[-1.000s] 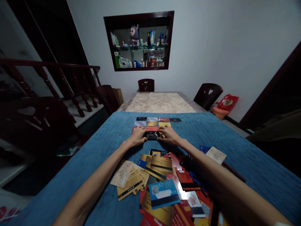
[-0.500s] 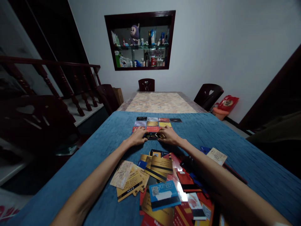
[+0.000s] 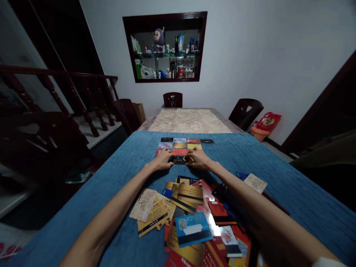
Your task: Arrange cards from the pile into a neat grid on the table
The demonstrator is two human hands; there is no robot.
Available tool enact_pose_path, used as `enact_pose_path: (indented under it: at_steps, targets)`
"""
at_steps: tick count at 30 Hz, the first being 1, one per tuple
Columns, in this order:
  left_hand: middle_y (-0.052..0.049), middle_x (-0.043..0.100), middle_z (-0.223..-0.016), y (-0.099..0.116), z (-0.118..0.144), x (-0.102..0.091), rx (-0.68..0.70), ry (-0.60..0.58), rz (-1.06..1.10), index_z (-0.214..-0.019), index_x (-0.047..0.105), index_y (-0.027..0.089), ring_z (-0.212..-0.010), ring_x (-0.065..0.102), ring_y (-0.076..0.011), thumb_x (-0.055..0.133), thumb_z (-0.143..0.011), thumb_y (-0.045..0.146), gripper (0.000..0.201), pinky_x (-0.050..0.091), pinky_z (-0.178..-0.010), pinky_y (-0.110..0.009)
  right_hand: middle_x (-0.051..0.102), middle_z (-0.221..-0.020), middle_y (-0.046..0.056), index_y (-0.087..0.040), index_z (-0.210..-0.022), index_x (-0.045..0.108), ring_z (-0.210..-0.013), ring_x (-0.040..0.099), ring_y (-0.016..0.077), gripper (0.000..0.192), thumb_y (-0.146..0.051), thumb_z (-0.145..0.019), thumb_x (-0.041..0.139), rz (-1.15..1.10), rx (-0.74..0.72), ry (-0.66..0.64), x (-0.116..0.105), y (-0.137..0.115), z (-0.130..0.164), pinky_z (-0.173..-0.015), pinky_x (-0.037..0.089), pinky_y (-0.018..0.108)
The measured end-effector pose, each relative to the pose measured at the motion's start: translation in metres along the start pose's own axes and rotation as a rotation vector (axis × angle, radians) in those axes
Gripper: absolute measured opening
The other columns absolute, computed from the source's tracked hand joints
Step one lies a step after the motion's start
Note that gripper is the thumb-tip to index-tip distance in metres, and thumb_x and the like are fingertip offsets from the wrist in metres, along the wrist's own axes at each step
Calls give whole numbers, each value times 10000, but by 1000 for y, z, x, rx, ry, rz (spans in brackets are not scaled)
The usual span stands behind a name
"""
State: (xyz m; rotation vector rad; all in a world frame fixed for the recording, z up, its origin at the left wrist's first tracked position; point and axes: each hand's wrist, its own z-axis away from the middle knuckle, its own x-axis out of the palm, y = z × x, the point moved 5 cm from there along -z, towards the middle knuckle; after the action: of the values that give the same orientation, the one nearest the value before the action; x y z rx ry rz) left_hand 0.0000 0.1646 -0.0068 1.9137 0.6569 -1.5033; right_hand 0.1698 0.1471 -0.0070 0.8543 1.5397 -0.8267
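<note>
Between both hands on the desk: one black card (image 3: 178, 160), long axis running left-right.
Left hand (image 3: 164, 160) and right hand (image 3: 198, 160) pinch its short ends, equally near, just below the neat card rows (image 3: 182, 145). Blue cloth (image 3: 278, 167) underneath, loose card pile (image 3: 194, 218) closer in, dim dining room.

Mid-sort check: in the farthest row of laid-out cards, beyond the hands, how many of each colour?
Black cards: 2
Pale grey card: 1
Red card: 1
Total: 4
</note>
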Motion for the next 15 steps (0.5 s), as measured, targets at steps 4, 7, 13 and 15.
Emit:
enact_pose_path:
  at_steps: [4, 7, 13, 15]
  targets:
    - [-106, 603, -1111, 0, -1, 0, -7, 13, -12, -1010, 682, 175, -1169, 443, -323, 651, -764, 233, 255, 368, -992, -507, 669, -1163, 91, -224, -1102, 717, -1079, 522, 293, 360, -399, -790, 684, 14, -4, -11, -2, -2, -1, -818, 401, 344]
    - [-113, 594, -1126, 2, 0, 0, 3, 29, -18, -1028, 677, 167, -1189, 431, -326, 656, -760, 224, 275, 359, -999, -519, 654, -1196, 101, -226, -1108, 712, -1101, 509, 324, 365, -398, -788, 677, 28, 3, -14, -4, -4, 0, -780, 404, 354]
    - [-111, 595, -1157, 11, 11, -9, 43, 71, -17, -1070, 667, 178, -1231, 414, -327, 653, -771, 203, 300, 342, -1030, -536, 639, -1225, 99, -251, -1141, 689, -1123, 500, 326, 366, -402, -809, 660, 45, 4, 11, -12, -7, 7, -765, 399, 352]
    - [-110, 603, -1166, 17, 19, -14, 50, 97, 1, -1072, 666, 179, -1248, 406, -332, 646, -781, 198, 292, 325, -1043, -559, 642, -1212, 99, -251, -1143, 687, -1115, 497, 312, 347, -380, -822, 654, 48, -1, 40, -16, -8, 14, -772, 395, 353]
